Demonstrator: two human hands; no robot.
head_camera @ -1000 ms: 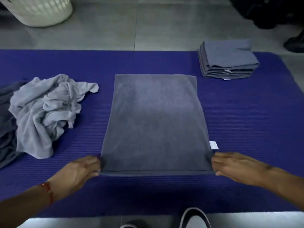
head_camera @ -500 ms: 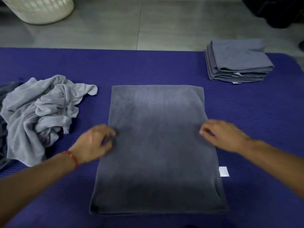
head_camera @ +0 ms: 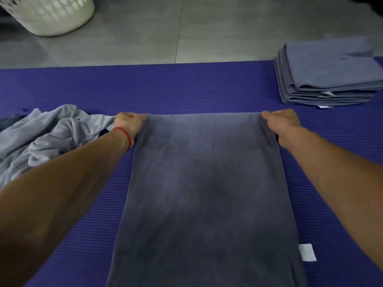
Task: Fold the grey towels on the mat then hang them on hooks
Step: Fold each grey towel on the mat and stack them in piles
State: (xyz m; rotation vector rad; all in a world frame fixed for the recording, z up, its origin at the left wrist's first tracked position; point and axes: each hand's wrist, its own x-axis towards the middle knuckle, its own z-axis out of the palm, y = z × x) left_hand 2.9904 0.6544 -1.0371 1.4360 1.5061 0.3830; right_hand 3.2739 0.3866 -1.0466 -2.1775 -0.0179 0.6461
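The left hand (head_camera: 129,125) and right hand (head_camera: 283,123) are each gripping a far corner of the grey towel (head_camera: 205,193), fingers curled round the cloth. The towel is lying flat mid-mat (head_camera: 186,90), with folded towels (head_camera: 329,73) sitting at the mat's far right edge.

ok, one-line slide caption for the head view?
Left hand and right hand grip the far corners of a grey towel spread on the blue mat.
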